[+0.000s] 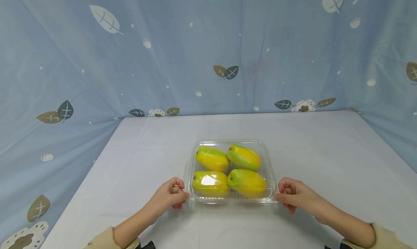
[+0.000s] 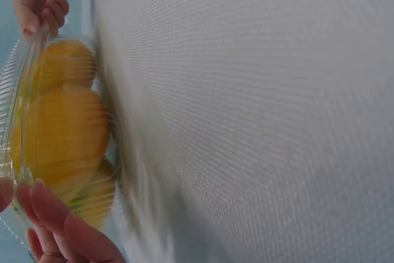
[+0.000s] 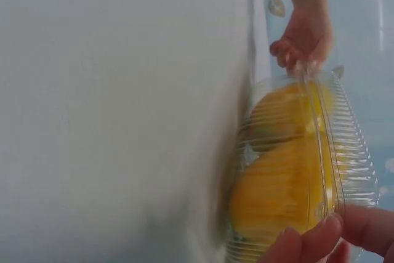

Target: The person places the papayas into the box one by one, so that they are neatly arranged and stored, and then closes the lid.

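A clear plastic clamshell box (image 1: 232, 202) sits on the white table, its lid down over several yellow-green mangoes (image 1: 213, 159) laid in two rows. At the near left corner, my left hand (image 1: 170, 194) pinches the rim between thumb and fingers. The right hand (image 1: 294, 194) grips the near right corner in the same way. Seen from the left wrist, the ribbed side wall and the rim stand close beside the fingertips (image 2: 46, 204). In the right wrist view, thumb and forefinger meet on the rim's corner, with a mango (image 3: 271, 189) showing through the plastic.
A white cloth (image 1: 146, 158) covers the table around the box. Behind it and along both sides hangs a blue curtain (image 1: 195, 42) printed with leaves and flowers. Beige sleeves (image 1: 384, 236) cover the forearms at the near edge.
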`<state>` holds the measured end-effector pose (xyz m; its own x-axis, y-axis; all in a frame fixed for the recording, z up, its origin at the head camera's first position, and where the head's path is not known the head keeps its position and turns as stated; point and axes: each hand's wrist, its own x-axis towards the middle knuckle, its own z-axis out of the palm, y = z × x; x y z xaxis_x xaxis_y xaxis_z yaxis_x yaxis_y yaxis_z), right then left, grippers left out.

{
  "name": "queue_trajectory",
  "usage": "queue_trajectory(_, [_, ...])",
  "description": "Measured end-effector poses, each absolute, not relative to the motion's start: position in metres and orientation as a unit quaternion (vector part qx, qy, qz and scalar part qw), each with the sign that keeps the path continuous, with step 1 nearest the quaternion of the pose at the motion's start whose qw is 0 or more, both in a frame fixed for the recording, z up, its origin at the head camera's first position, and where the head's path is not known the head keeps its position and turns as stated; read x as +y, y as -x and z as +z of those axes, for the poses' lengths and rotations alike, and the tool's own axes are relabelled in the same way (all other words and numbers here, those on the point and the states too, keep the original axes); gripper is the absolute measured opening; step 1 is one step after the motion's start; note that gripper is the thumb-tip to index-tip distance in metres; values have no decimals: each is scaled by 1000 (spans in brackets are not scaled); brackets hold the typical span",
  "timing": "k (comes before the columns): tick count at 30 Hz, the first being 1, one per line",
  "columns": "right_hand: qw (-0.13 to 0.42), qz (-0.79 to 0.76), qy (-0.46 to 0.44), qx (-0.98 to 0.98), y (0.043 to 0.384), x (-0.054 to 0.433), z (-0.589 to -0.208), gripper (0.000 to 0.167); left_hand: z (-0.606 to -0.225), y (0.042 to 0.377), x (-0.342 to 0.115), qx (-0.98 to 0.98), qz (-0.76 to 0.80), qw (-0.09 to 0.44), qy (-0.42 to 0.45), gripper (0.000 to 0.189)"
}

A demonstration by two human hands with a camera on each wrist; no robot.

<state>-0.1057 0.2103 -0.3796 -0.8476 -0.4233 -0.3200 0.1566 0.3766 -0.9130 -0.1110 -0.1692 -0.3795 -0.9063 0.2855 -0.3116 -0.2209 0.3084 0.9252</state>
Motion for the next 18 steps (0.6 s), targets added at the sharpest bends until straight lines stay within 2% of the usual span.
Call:
queue_trajectory(6, [285,-567,67,770,107,210,-383,19,-381,113,-167,802,547,241,-11,26])
queue_trajectory(10, [312,-562,61,764,108,210,-384,18,-383,115,-167,804,530,267,-41,31])
queue_trajectory(13, [338,-554,69,758,108,210,-385,22,-385,116,-169,791,535,289,-65,35])
queue_trajectory(18, [371,-566,107,729,108,210,-389,33,-391,118,-171,765,555,318,-82,27])
